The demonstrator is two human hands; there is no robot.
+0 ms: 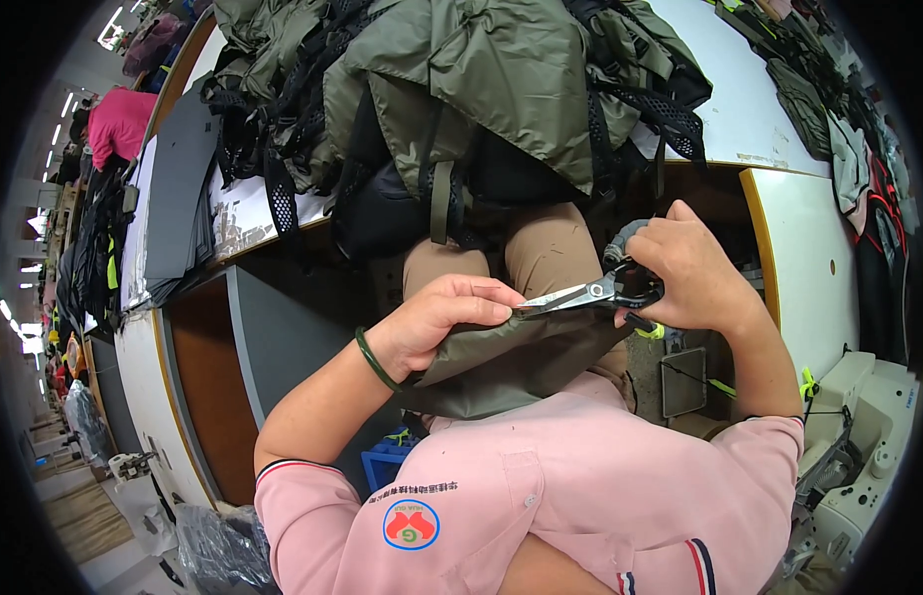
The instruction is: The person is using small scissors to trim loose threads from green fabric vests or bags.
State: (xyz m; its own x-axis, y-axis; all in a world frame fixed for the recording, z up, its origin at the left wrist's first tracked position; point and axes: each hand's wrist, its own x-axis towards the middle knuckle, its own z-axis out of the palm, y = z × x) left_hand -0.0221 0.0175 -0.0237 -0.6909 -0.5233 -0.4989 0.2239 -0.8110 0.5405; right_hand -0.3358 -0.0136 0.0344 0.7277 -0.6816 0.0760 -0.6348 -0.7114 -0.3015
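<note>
The left hand [436, 317] is pinching the near edge of a folded piece of olive-green woven fabric [511, 362], fingers curled over the top and thumb tucked beneath, so the grip is narrow and closed on the cloth. A dark green bangle [372, 359] is sitting on that wrist. The fabric is lying across the person's lap, draping down toward the pink polo shirt [580, 476] at the near edge of the scene.

The right hand [689, 273] is wrapping tightly around the black handles of a pair of steel scissors [590, 295]. The 2 blades are pointing left, nearly closed, with their tips touching the fabric edge just beside the left fingertips [501, 307]. A grey strip of material [623, 238] is poking up beside the right thumb; what it belongs to cannot be told.

Beyond the hands, the person's tan trousers [551, 253] are showing between the fabric and the table. On the far side, a big heap of olive-green jackets with black mesh lining [461, 89] is hanging over the edge of a white worktable [739, 109]. To the far left, a stack of dark grey flat panels [179, 188] is resting on the table. At the near right, part of a cream-coloured sewing machine [858, 446] is standing well apart from the hands. A blue plastic crate [387, 466] is sitting below, near the left elbow.
</note>
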